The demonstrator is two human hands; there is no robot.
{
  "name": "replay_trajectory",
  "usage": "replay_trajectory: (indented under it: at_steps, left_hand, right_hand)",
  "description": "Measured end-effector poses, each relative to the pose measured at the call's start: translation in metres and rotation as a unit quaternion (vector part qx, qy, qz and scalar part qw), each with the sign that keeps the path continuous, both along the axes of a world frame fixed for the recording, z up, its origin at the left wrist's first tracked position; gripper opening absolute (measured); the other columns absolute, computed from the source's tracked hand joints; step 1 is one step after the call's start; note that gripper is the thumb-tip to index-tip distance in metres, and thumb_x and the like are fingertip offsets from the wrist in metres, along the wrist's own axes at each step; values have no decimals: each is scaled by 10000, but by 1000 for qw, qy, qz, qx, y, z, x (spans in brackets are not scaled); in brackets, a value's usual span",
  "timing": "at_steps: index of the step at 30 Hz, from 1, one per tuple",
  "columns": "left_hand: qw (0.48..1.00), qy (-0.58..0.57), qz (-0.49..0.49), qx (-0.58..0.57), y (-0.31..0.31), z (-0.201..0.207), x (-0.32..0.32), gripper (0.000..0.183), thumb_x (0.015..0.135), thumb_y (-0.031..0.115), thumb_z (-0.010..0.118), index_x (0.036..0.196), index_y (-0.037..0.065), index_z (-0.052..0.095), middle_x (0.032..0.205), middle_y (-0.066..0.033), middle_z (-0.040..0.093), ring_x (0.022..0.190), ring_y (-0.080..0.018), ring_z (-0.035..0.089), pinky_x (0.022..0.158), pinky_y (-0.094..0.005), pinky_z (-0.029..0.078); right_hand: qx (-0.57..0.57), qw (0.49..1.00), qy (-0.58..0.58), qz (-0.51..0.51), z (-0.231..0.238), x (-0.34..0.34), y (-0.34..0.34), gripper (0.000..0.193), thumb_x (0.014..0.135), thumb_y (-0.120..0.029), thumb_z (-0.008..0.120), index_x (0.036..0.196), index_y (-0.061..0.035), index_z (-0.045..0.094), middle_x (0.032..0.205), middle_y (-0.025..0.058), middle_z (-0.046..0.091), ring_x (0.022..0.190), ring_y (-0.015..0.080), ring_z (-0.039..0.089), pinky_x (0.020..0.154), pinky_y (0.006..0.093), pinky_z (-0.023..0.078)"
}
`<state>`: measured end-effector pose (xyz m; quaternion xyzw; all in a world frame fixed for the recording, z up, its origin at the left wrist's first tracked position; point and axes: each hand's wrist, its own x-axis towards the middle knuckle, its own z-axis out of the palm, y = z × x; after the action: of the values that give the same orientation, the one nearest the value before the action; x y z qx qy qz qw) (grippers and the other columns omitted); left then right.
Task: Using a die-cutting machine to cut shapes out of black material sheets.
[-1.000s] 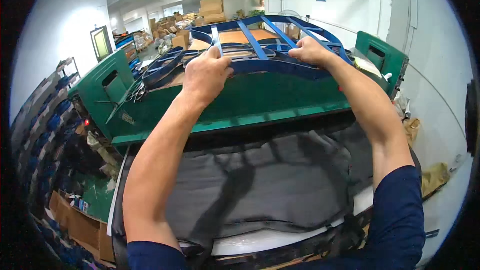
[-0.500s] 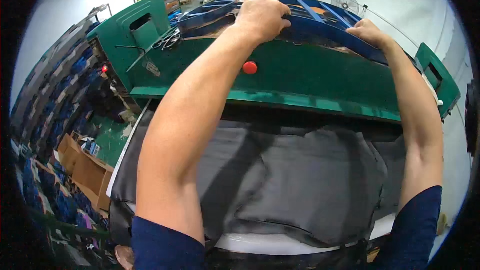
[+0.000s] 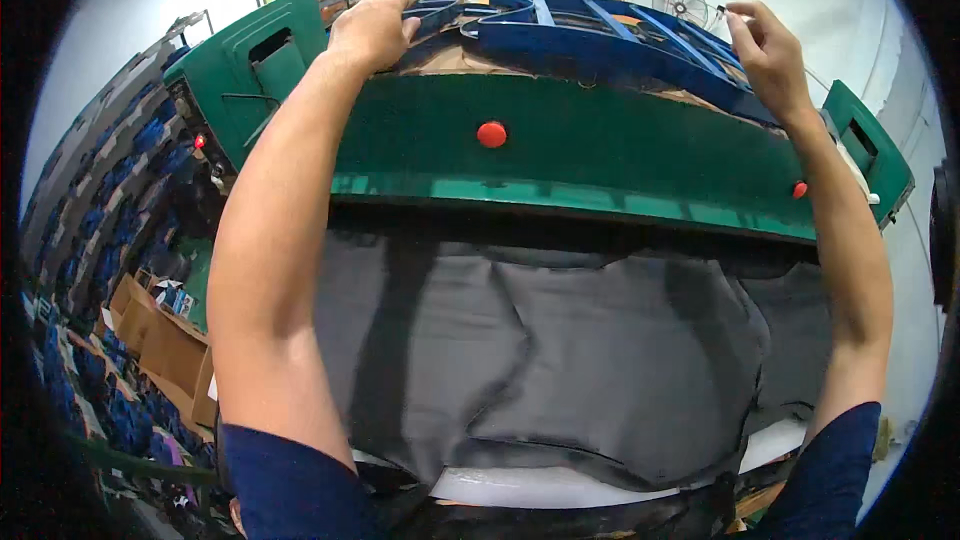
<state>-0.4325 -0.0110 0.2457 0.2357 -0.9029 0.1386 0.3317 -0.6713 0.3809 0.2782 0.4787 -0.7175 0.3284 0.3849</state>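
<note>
On top of the green machine beam [image 3: 600, 155] lies a large blue cutting die [image 3: 600, 52], a curved metal frame with cross braces. A smaller blue cutting die [image 3: 432, 16] sits left of it, partly covered by my left hand [image 3: 372, 32]. That hand is closed over the small die's left part, its thumb on the near side; the other fingertips are hidden. My right hand [image 3: 770, 58] is raised beside the large die's right end, apart from it, fingers loosely bent with nothing visible in them. Dark grey sheet material [image 3: 610, 360] lies below the beam.
A red round button [image 3: 491, 134] stands out from the beam's front; a smaller red one [image 3: 799, 190] is near my right forearm. Upright green end plates [image 3: 255, 65] flank the beam. An open cardboard box [image 3: 170, 340] lies at lower left, by stacked patterned material [image 3: 105, 170].
My left hand has moved left from the large die to the small one. My right hand has let go of the large die and lifted. The view has shifted slightly.
</note>
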Motion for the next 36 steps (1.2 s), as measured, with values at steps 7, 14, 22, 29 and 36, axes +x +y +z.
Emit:
replay_trajectory:
  at_steps: [7, 14, 22, 29, 36]
  left_hand:
    - [981, -174, 53, 63, -33, -3, -20, 469, 964, 408, 553, 1295, 77, 580, 1254, -187, 640, 1199, -353, 588, 1004, -449, 468]
    - [984, -152, 42, 86, -37, 4, -36, 493, 953, 371, 572, 1361, 96, 547, 1348, -181, 589, 1275, -333, 541, 1067, -427, 431]
    - [997, -52, 50, 31, -33, -21, -11, 433, 936, 381, 590, 1329, 198, 600, 1315, -153, 615, 1235, -359, 565, 1043, -486, 440]
    - [996, 51, -58, -49, 37, 4, 108, 309, 896, 211, 634, 1154, 42, 653, 1038, -234, 658, 1026, -404, 612, 928, -437, 478]
    - [943, 58, -165, -283, 84, -63, 250, 375, 870, 145, 706, 1242, 137, 652, 1279, -120, 631, 1188, -340, 583, 998, -435, 457]
  right_hand:
    - [229, 953, 48, 191, -126, 146, 81, 271, 724, 80, 687, 971, -15, 627, 756, 112, 630, 564, 260, 596, 523, 345, 473]
    - [250, 927, -276, 47, -233, 239, 196, 104, 786, -28, 722, 876, -17, 671, 702, 135, 665, 566, 279, 649, 511, 343, 494]
    - [203, 903, -379, -22, -284, 284, 240, 96, 804, 1, 706, 899, 8, 701, 725, 163, 684, 591, 258, 670, 556, 320, 518]
    - [168, 948, -268, -22, -260, 266, 229, 141, 831, 30, 683, 970, 13, 692, 826, 119, 706, 667, 202, 652, 619, 288, 496]
    - [135, 947, -288, 50, -247, 223, 188, 191, 864, 34, 665, 1052, 6, 683, 931, 105, 709, 735, 147, 644, 690, 263, 507]
